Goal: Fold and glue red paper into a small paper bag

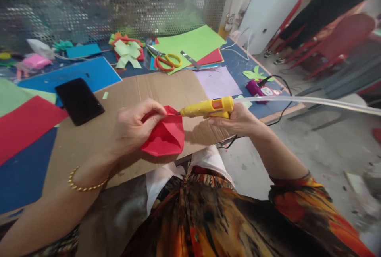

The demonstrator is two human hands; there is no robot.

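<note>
Pinched in my left hand (137, 124) is a folded red paper shape (166, 136), held by its upper edge above the cardboard sheet (86, 145). My right hand (235, 121) is wrapped around the handle of a yellow glue gun (206, 108). Its nozzle points left and meets, or nearly meets, the upper right edge of the red paper. From the back of the gun a long clear glue stick (297, 99) runs off to the right. The fingertips of my left hand are partly hidden behind the paper.
A black phone (79, 101) lies left on the cardboard. Scissors (165, 60), a metal blade (190, 59) and green paper (193, 40) lie at the back. A purple box with a cable (258, 89) is at the right. A drink cup (230, 12) stands by the mesh. Another person's legs (309, 10) show upper right.
</note>
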